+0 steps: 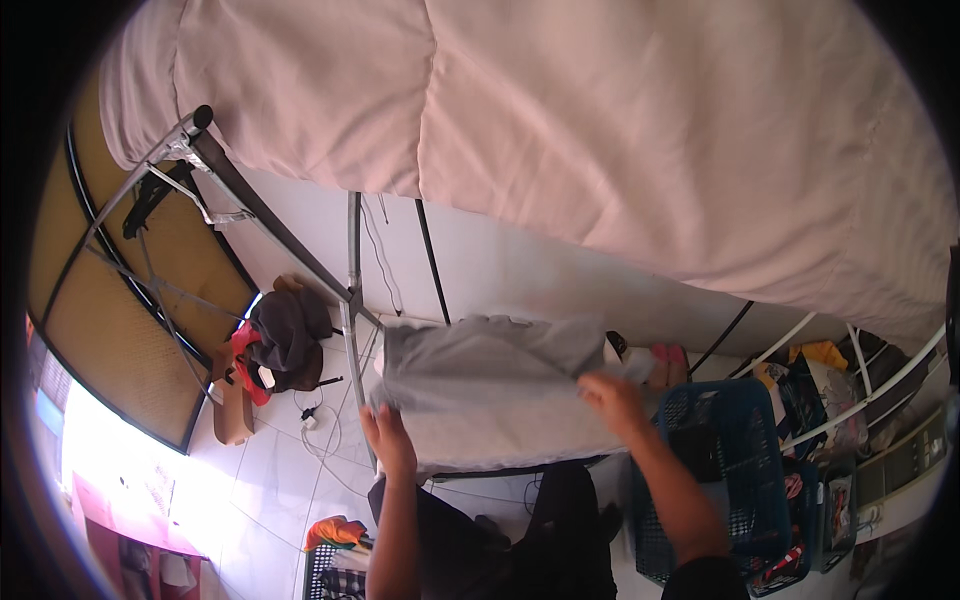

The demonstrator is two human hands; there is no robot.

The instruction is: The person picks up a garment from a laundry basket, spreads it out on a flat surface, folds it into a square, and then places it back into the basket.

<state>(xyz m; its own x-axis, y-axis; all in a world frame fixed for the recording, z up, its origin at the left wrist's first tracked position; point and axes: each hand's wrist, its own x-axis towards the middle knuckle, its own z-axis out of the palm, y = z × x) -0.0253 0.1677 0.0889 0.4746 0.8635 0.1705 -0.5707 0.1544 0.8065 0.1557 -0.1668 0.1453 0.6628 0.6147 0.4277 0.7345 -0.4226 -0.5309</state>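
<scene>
A grey piece of cloth (480,364), blurred in places, spans the space between my two hands above a low surface with a pale cover (517,435). My left hand (391,442) pinches the cloth at its near left corner. At the near right, my right hand (615,405) grips its edge between thumb and fingers. The far edge of the cloth looks uneven and hangs near the far side of the pale cover. What lies under the cloth is hidden.
A pink quilted comforter (570,150) hangs overhead beyond a metal frame (270,225). Right of me stands a blue plastic basket (750,420). A dark garment pile (289,330) and a white cable (322,442) are at left. A smaller basket (321,566) holds folded cloths.
</scene>
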